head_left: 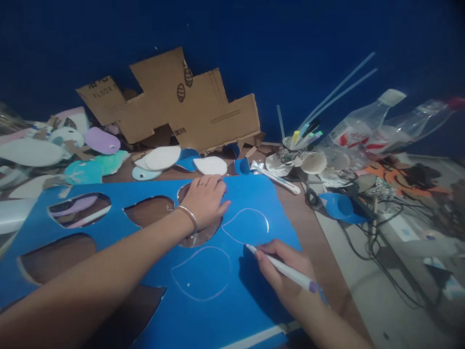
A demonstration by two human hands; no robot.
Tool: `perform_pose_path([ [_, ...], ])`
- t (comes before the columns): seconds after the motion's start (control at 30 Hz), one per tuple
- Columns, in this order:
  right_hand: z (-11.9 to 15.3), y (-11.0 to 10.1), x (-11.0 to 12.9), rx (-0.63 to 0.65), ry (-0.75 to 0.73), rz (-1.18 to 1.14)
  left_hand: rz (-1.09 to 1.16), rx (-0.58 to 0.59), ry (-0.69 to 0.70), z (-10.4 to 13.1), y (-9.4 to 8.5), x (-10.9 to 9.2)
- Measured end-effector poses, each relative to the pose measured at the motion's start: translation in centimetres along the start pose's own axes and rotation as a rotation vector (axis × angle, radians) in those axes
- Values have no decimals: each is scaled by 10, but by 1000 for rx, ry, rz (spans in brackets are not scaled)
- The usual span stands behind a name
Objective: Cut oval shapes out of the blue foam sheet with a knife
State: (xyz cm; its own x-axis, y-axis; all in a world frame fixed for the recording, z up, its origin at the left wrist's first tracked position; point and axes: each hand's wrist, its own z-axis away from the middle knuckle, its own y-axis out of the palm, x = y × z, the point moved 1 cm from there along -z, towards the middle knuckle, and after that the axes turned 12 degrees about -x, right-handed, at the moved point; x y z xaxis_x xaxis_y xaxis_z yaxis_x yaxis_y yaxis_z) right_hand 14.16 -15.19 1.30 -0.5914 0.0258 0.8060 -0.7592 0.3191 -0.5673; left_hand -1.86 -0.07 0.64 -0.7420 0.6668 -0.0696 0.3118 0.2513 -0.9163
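My right hand [286, 271] grips a white marker [290, 275] with a purple end. Its tip touches a blue sheet [250, 291], at the lower edge of a pale teardrop outline [247, 226] whose right side has a gap. Below and left of it is a second, rounder pale outline [201, 274]. My left hand [205, 198], with a ring and a bangle, lies on the sheet over a cut-out hole, fingers resting on the surface and thumb apart. Several leaf-shaped holes [58, 257] in the sheet's left part show brown table; my left forearm hides some of them.
Behind the sheet lie white foam petal shapes [210, 166], a white cutter [279, 179] and a cut cardboard piece [189, 106]. To the right are a cup of pens [290, 150], plastic bottles [366, 118] and black cables [374, 247]. Foam scraps [87, 169] crowd the left.
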Motion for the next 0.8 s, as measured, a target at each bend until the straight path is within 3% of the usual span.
perform_pose_path([
  [0.13,1,-1,0,-9,-7,29,0,-1,2,0,0,-1],
  [0.4,4,-11,1,-131,180,83,1,7,-3,1,0,1],
  [0.6,0,-7,2,25,88,55,18,11,-11,0,0,0],
  [0.8,0,-4,2,21,58,44,21,12,-8,-1,0,-1],
])
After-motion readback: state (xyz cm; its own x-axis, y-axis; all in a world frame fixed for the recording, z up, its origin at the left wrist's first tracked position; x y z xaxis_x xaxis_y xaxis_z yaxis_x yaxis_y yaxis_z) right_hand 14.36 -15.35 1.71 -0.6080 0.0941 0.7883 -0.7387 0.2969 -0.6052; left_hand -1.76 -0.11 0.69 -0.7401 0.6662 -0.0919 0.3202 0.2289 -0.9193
